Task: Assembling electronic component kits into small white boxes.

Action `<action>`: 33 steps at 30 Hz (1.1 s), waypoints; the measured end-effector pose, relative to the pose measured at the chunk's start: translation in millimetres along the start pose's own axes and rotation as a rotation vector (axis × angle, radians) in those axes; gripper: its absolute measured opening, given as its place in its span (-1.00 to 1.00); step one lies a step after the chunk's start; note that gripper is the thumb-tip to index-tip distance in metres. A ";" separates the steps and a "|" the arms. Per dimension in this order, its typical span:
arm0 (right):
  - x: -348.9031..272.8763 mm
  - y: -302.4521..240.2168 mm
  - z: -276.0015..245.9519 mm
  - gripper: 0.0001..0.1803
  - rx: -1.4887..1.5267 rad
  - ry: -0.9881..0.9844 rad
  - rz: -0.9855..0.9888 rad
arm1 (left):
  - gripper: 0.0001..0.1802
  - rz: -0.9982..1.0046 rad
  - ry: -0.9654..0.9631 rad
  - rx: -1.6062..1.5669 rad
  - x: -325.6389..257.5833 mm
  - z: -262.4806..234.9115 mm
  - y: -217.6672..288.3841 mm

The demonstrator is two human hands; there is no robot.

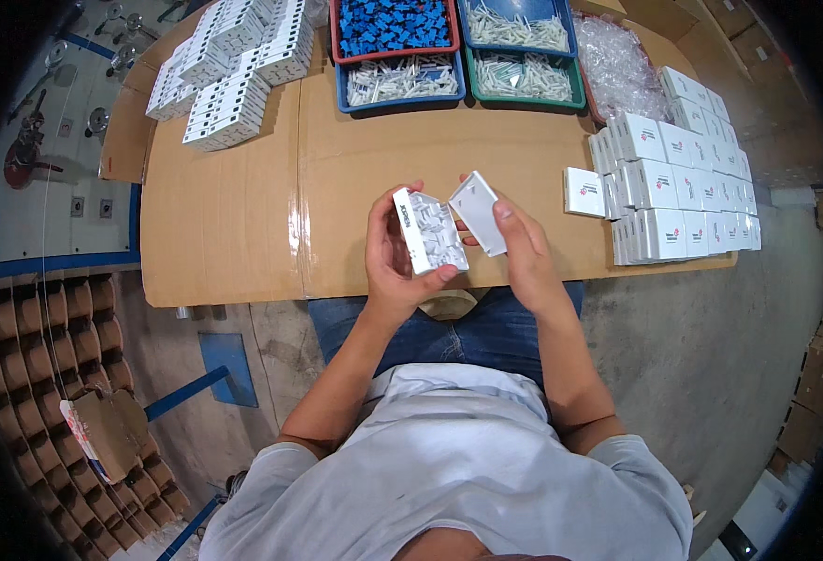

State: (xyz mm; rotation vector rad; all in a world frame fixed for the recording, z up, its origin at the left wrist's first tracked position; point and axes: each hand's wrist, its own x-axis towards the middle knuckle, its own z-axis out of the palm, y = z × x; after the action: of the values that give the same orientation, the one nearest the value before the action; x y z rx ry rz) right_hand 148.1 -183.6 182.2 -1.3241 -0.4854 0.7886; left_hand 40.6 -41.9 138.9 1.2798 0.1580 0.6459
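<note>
My left hand is closed round a shallow white plastic box, its fingers behind it and the thumb at its lower edge. The box's face is turned up and shows moulded white ribs and compartments; dark lettering runs along its side wall. In my right hand is a flat white cover, tilted and pinched between thumb and fingers. The cover is just right of the box, its left edge close to it; whether they touch I cannot tell. Both hands are above the near edge of the cardboard-covered table.
White boxed units are stacked at the far left. A red tray holds blue pieces; blue and green trays hold slim white parts. Transparent plastic bags lie beside them. Rows of white square units stand at the right.
</note>
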 end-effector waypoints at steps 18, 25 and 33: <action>39.8 131.6 -78.0 -0.65 -0.513 0.486 -0.046 | 0.07 -0.171 -0.003 0.413 0.2 -69.6 -66.6; 38.8 127.1 -69.9 -0.49 -0.905 0.520 -0.254 | 0.06 -0.081 -0.013 1.128 -4.4 -95.6 -74.2; 22.6 121.0 -70.4 -0.47 -1.154 0.368 -0.262 | 0.02 -0.027 0.049 1.174 -7.7 -101.6 -84.6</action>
State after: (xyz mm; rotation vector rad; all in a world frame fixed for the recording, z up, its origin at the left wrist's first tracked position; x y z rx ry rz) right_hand 185.6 -207.7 47.6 -2.3360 -0.8422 -0.0447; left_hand 18.5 27.4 28.2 2.3743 0.6595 0.5572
